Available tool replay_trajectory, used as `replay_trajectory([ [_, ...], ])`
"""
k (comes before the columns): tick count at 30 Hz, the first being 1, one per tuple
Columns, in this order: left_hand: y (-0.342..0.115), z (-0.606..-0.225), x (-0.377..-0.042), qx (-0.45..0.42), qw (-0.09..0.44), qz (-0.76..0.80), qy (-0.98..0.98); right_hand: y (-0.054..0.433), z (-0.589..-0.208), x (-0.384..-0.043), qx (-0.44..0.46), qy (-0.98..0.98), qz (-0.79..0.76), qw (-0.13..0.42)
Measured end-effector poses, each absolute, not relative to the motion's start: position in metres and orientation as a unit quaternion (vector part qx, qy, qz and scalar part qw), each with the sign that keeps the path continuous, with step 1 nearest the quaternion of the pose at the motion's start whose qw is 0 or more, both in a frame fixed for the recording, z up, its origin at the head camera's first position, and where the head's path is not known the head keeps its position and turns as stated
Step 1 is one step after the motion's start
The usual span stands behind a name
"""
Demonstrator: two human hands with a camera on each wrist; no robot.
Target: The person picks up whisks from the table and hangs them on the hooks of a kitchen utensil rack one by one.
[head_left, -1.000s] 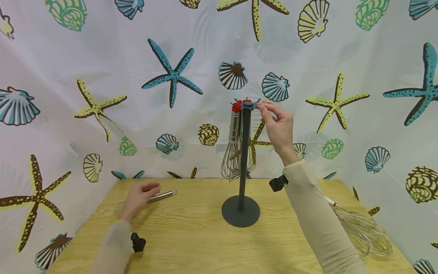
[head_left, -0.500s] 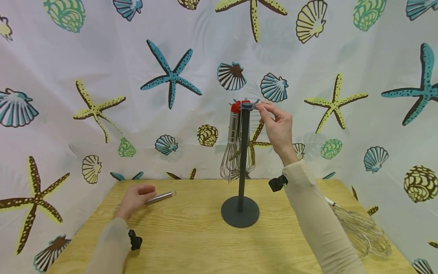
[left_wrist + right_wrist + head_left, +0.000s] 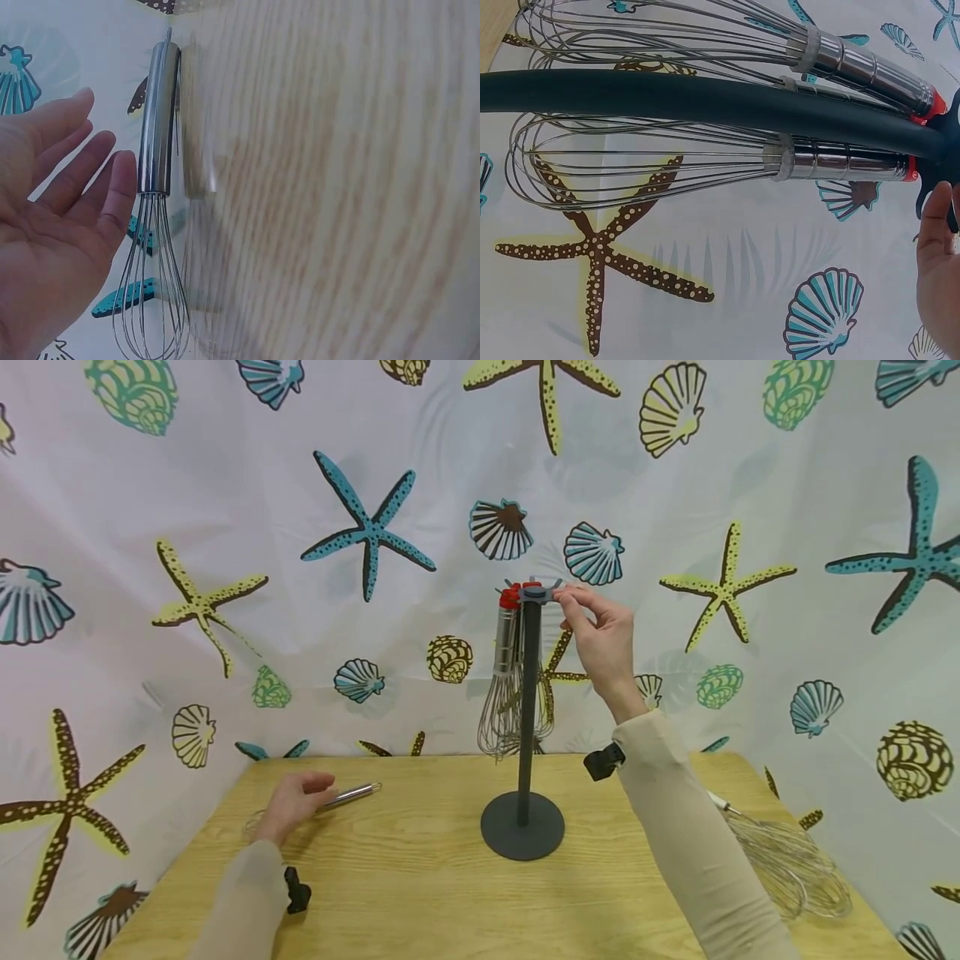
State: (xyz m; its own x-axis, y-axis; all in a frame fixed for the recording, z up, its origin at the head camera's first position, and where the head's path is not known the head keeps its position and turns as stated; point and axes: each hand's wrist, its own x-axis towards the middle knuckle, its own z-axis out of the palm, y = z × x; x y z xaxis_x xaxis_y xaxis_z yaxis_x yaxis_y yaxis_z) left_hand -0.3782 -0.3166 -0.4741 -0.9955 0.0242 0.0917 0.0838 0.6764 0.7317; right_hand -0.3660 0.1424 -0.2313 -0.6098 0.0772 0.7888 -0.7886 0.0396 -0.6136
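At the top of a dark stand (image 3: pixel 528 710), my right hand (image 3: pixel 606 639) pinches an arm of the hooked holder (image 3: pixel 535 594) between thumb and fingers. Whisks (image 3: pixel 505 639) with shiny handles and red ends hang from its hooks; the right wrist view shows them side by side, wires away from the holder, one partly behind the post (image 3: pixel 705 97). My left hand (image 3: pixel 295 803) is over the left of the table, fingers relaxed and holding nothing. Close to its fingertips lies a steel whisk (image 3: pixel 156 120), its wire end mostly hidden by the hand in the head view.
Several wire whisks (image 3: pixel 787 860), one with a white handle (image 3: pixel 718 800), lie at the right of the wooden table (image 3: pixel 420 893), partly behind my right sleeve. The stand's round base (image 3: pixel 522 839) is near the middle. A patterned curtain (image 3: pixel 420 468) surrounds the table's back and sides.
My left hand has drawn slightly left, away from the steel whisk's handle end. My right hand keeps its pinch on the holder. The head view has shifted a little.
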Motion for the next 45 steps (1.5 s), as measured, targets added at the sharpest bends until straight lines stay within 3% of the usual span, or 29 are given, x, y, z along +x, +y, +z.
replay_trajectory([
  [13,-0.317,-0.485,-0.384,-0.032,0.004,-0.402,-0.915,0.143,-0.233,-0.366,0.278,-0.636,0.630,0.349],
  [22,-0.317,-0.483,-0.382,-0.038,-0.008,-0.381,-0.924,0.135,-0.219,-0.338,0.270,-0.644,0.627,0.346],
  [32,-0.314,-0.488,-0.380,-0.050,0.003,-0.349,-0.936,0.141,-0.232,-0.367,0.274,-0.628,0.640,0.347],
  [45,-0.308,-0.490,-0.383,-0.050,0.011,-0.314,-0.948,0.140,-0.230,-0.362,0.272,-0.626,0.647,0.340],
])
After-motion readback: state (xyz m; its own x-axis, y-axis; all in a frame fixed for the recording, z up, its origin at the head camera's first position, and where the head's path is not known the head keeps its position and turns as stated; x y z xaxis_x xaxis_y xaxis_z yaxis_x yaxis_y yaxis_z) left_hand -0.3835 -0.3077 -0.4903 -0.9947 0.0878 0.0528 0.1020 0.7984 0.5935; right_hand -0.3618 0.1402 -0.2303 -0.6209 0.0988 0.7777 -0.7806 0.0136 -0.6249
